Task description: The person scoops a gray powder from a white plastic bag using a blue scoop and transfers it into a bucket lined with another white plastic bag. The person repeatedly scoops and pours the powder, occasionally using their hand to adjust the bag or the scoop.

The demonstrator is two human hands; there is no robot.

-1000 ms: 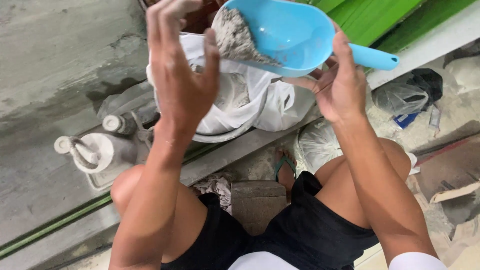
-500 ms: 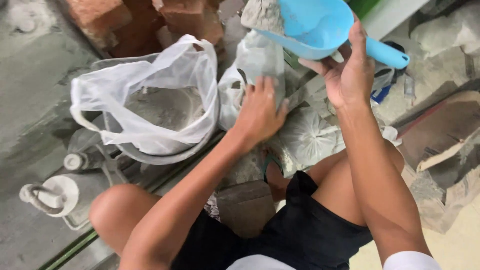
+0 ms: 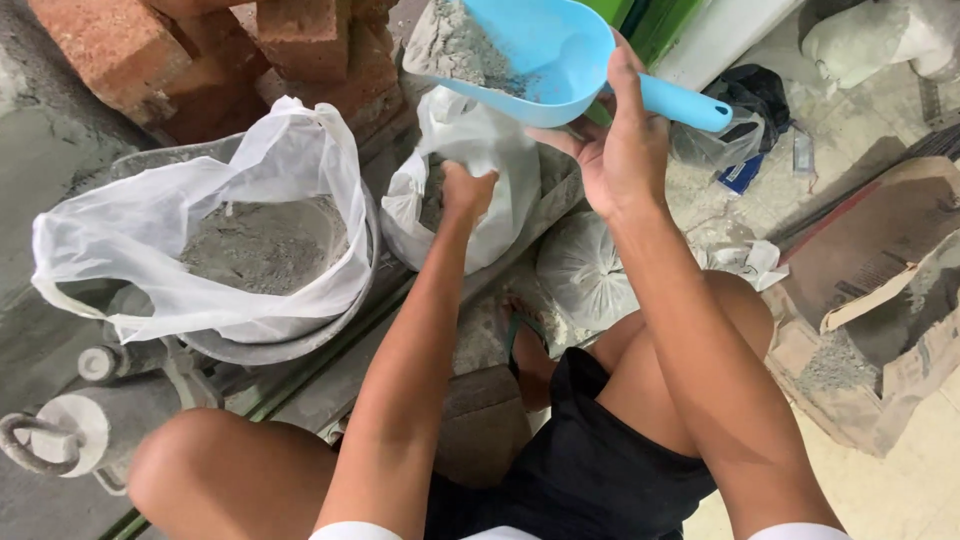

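My right hand [image 3: 622, 150] grips a light blue plastic scoop [image 3: 560, 50] by the neck of its handle, held up high; grey cement powder [image 3: 455, 45] lies heaped in its bowl. Below the scoop stands a small white plastic bag [image 3: 475, 150] partly filled with the same powder. My left hand [image 3: 467, 192] is closed on the rim of that bag, reaching into its mouth. To the left a larger white plastic bag [image 3: 230, 230] lines a grey basin [image 3: 270, 345] and holds a layer of grey powder.
Red bricks [image 3: 200, 50] are stacked behind the bags. A tied white bag [image 3: 585, 270] lies by my right knee. A torn brown paper cement sack [image 3: 880, 320] spills powder at the right. Grey pipe fittings [image 3: 70, 425] sit at the lower left. My foot is on a sandal [image 3: 520, 345].
The view has dropped lower. My left hand moved from the side of the small bag to grip its rim. The scoop stays raised in my right hand.
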